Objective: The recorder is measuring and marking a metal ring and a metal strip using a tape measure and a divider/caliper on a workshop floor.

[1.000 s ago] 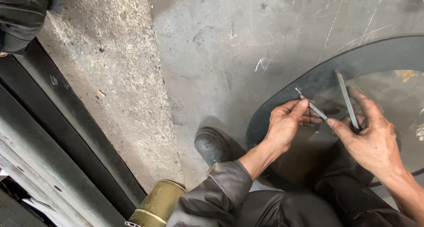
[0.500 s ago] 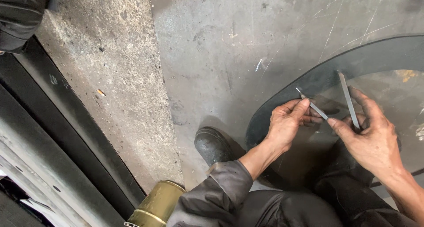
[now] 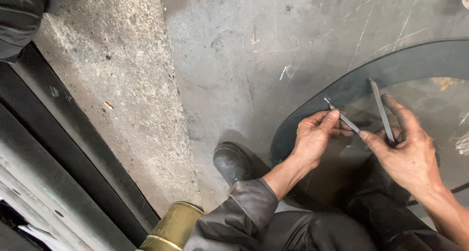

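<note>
My left hand pinches one end of a thin grey metal strip between thumb and fingers. My right hand holds the strip's other end with its thumb and also grips a second, longer flat metal strip that points away from me. Both hands hover over a curved pane of glass with a dark band along its edge, which rests across my lap.
Scratched concrete floor lies ahead, with a rougher concrete slab to the left. A dark metal rail runs along the left edge. A brass-coloured cylinder stands by my left sleeve. My black shoe rests on the floor.
</note>
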